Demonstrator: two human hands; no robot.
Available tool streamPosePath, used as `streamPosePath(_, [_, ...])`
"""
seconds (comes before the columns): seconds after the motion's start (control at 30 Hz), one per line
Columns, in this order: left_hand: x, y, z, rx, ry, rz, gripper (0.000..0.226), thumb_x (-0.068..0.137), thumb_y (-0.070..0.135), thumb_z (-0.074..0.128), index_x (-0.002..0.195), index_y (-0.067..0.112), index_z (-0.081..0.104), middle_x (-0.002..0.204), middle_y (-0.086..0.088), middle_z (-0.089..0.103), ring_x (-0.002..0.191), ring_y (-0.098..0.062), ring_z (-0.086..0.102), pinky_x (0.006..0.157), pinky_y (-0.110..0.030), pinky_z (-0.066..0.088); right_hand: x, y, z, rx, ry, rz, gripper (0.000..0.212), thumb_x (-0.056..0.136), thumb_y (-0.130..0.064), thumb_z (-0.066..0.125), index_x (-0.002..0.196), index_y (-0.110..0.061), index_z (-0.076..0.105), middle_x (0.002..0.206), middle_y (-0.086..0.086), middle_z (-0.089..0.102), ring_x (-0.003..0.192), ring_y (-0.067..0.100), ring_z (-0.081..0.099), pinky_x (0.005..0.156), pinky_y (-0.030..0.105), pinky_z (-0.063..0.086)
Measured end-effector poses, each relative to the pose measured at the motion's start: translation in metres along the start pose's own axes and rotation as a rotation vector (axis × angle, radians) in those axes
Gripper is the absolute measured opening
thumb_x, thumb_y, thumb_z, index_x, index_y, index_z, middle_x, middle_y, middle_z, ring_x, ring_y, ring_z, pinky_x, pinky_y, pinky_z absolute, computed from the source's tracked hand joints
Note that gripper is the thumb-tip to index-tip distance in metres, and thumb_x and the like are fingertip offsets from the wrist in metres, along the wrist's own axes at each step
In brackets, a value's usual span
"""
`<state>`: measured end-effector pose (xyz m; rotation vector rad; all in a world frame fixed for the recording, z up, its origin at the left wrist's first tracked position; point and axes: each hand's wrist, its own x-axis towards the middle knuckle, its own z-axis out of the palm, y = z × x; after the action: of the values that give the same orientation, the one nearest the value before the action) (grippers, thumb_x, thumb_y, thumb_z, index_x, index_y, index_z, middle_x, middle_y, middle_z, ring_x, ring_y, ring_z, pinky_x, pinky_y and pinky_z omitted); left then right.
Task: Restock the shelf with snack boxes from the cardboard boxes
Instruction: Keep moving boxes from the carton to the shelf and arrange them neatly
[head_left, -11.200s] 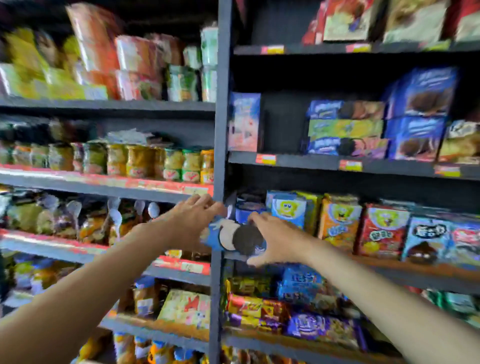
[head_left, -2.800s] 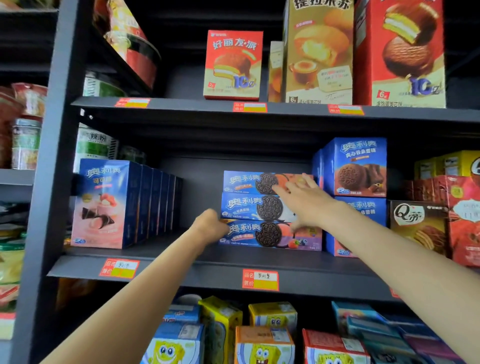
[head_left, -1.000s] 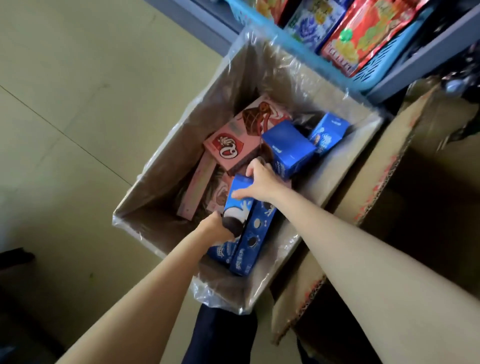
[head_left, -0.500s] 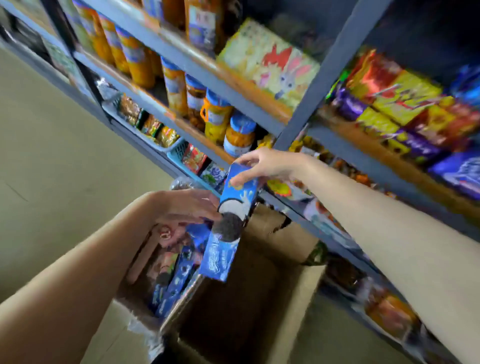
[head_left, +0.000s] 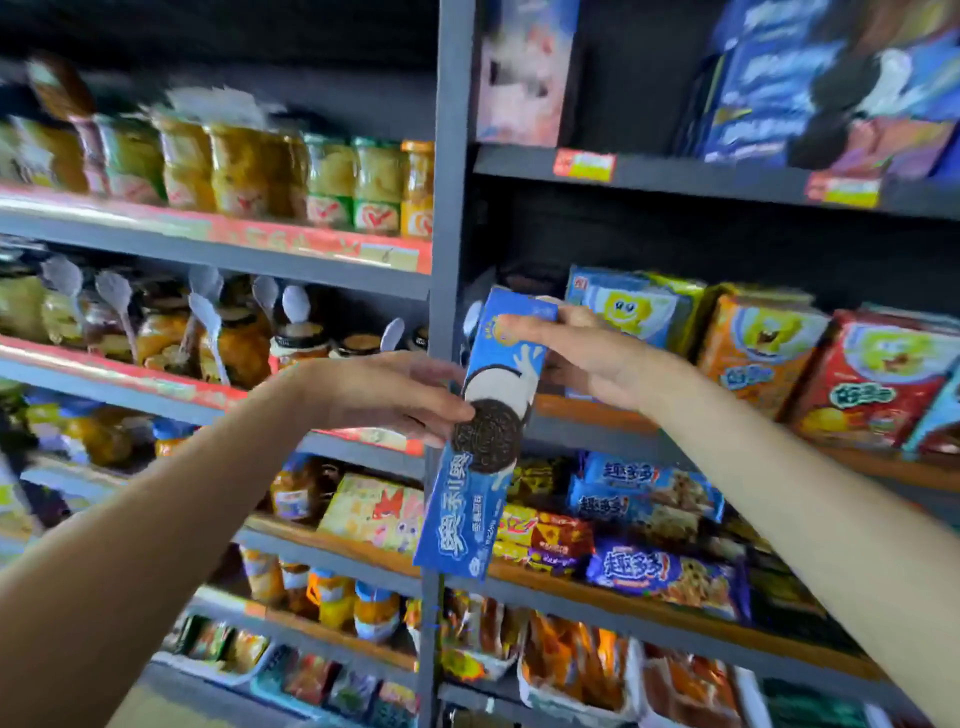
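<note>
A long blue cookie box (head_left: 480, 483) with a dark sandwich cookie printed on it hangs almost upright in front of the grey shelf post (head_left: 451, 218). My right hand (head_left: 597, 358) grips its top end, fingers across the front. My left hand (head_left: 400, 395) holds its left edge at the middle, fingertips at the printed cookie. Blue cookie boxes (head_left: 810, 88) are stacked on the shelf board (head_left: 701, 179) at the upper right, blurred. The cardboard boxes are out of view.
Jars (head_left: 249, 171) fill the left shelves, some with plastic spoons (head_left: 208, 317). Cartoon snack boxes (head_left: 758, 353) stand on the right shelf behind the held box. Flat cookie packs (head_left: 649, 493) lie one board lower, and baskets of packets (head_left: 332, 691) sit at the bottom.
Both hands have lifted the blue cookie box out of the cardboard box up to mid-shelf height. The view has swung up from the floor box to the shelves.
</note>
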<state>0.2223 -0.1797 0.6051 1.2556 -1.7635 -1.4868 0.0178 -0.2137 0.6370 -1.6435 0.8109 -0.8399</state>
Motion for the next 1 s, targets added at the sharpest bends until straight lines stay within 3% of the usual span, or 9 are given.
streamPosePath(0.13, [0.007,0.059,0.009,-0.011,-0.014,0.092,0.048,0.062,0.03,0.077,0.103,0.016,0.057,0.087,0.006,0.068,0.075,-0.005,0.064,0.064,-0.019,0.053,-0.02,-0.048,-0.03,-0.035,0.244,-0.145,0.005,0.086,-0.021,0.065,0.081,-0.02,0.063,0.077,-0.002,0.067,0.068,0.011,0.061,0.061,0.022,0.05])
streamPosePath(0.27, [0.017,0.103,0.015,0.098,-0.131,0.095,0.082,0.045,0.051,0.087,0.113,0.015,0.06,0.106,0.0,0.07,0.089,-0.011,0.065,0.08,-0.028,0.05,-0.032,-0.079,-0.069,0.085,0.419,-0.24,0.011,0.087,-0.027,0.064,0.083,-0.017,0.067,0.074,-0.002,0.069,0.068,0.013,0.062,0.066,0.025,0.05])
streamPosePath(0.33, [0.025,0.129,0.023,0.178,-0.074,0.154,0.066,0.049,0.05,0.086,0.101,0.018,0.061,0.093,0.001,0.065,0.08,-0.009,0.059,0.069,-0.02,0.047,-0.036,-0.092,-0.091,0.12,0.457,-0.285,0.008,0.088,-0.026,0.063,0.088,-0.018,0.065,0.074,-0.005,0.07,0.067,0.009,0.063,0.064,0.025,0.052])
streamPosePath(0.4, [0.034,0.156,0.035,0.3,0.093,0.267,0.049,0.056,0.044,0.084,0.088,0.02,0.058,0.083,0.001,0.056,0.073,-0.008,0.05,0.061,-0.016,0.042,-0.039,-0.104,-0.119,0.03,0.535,-0.342,0.021,0.086,-0.027,0.065,0.105,-0.019,0.059,0.094,-0.001,0.069,0.079,0.008,0.063,0.069,0.026,0.051])
streamPosePath(0.47, [0.049,0.179,0.041,0.521,0.313,0.437,0.045,0.058,0.041,0.083,0.079,0.02,0.049,0.073,0.002,0.05,0.065,-0.012,0.044,0.058,-0.017,0.037,-0.048,-0.121,-0.148,-0.36,0.661,-0.41,0.04,0.083,-0.03,0.069,0.118,-0.022,0.051,0.117,0.002,0.056,0.102,0.011,0.055,0.084,0.026,0.044])
streamPosePath(0.57, [0.067,0.21,0.044,0.837,0.627,0.706,0.049,0.057,0.054,0.07,0.079,0.019,0.043,0.071,0.003,0.046,0.065,-0.019,0.044,0.06,-0.026,0.038,-0.065,-0.152,-0.186,-0.728,0.631,-0.524,0.052,0.079,-0.026,0.073,0.123,-0.025,0.045,0.12,-0.003,0.047,0.111,0.009,0.046,0.094,0.023,0.038])
streamPosePath(0.77, [0.092,0.264,0.06,1.597,1.38,1.254,0.048,0.058,0.021,0.059,0.103,0.01,0.048,0.101,-0.012,0.046,0.085,-0.03,0.041,0.072,-0.04,0.037,-0.074,-0.184,-0.235,-0.681,0.432,-0.443,0.065,0.055,-0.06,0.079,0.112,-0.041,0.055,0.123,-0.004,0.057,0.11,0.008,0.055,0.098,0.029,0.044])
streamPosePath(0.9, [0.116,0.268,0.06,1.681,1.554,1.376,0.045,0.06,0.008,0.063,0.103,0.01,0.048,0.106,-0.007,0.043,0.087,-0.029,0.041,0.073,-0.038,0.031,-0.069,-0.185,-0.251,-0.691,0.431,-0.625,0.045,0.066,-0.026,0.084,0.102,-0.033,0.057,0.104,-0.005,0.06,0.088,0.004,0.058,0.083,0.016,0.047])
streamPosePath(1.0, [0.128,0.266,0.061,1.619,1.551,1.322,0.049,0.057,0.011,0.066,0.102,0.01,0.047,0.106,-0.005,0.044,0.089,-0.028,0.042,0.074,-0.037,0.032,-0.062,-0.18,-0.26,-0.735,0.456,-0.745,0.047,0.069,-0.021,0.081,0.104,-0.035,0.053,0.108,-0.008,0.054,0.09,-0.005,0.054,0.079,0.005,0.039])
